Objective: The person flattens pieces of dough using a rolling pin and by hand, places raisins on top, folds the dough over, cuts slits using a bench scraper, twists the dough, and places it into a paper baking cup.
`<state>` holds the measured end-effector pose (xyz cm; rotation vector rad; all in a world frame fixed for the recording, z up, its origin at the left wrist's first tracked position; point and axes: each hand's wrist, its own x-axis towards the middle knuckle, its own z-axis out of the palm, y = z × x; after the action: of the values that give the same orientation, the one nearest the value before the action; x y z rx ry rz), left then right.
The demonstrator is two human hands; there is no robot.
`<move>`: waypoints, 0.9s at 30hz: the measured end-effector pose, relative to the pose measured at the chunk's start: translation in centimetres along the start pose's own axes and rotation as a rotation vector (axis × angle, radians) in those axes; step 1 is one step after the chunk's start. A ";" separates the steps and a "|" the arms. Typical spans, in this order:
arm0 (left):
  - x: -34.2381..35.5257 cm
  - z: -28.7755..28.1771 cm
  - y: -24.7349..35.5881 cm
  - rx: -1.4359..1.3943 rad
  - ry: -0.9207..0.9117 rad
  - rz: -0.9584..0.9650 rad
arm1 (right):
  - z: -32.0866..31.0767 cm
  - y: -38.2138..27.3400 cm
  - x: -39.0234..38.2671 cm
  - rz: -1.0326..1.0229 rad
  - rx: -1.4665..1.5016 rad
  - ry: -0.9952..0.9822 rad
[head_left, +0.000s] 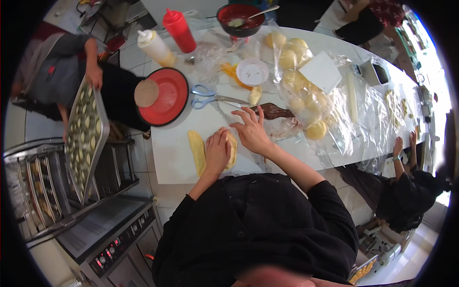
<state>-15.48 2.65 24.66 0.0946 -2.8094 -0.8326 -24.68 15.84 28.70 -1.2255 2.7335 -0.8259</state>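
Left hand [217, 152] lies palm-down, fingers together, pressed on a pale yellow flattened dough piece [231, 149] on the white bench [177, 165]; dough shows only at the hand's 3 o'clock edge, the rest hidden beneath. Right hand [252, 131] spread flat, fingers fanned toward 11 o'clock, resting just past the same dough at its 1 o'clock, gripping nothing. Second long yellow dough strip [196, 152] lies at 9 o'clock of left hand, just beside it. Blue-handled scissors [210, 97] at 12 o'clock, near. Round red plastic lid [164, 97] at 10 o'clock. Clear bag of yellow dough balls [299, 83] at 2 o'clock. Another person's hand [94, 75] steadies a metal baking tray [85, 136] far at 9 o'clock.
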 end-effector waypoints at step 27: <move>-4.7 1.5 2.6 0.202 -0.018 -0.159 | -14.9 40.4 -15.9 1.164 -0.266 0.309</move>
<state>-11.20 6.20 23.95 0.3471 -2.9252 -0.5802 -44.98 55.90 19.24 0.6195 3.0765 -0.4926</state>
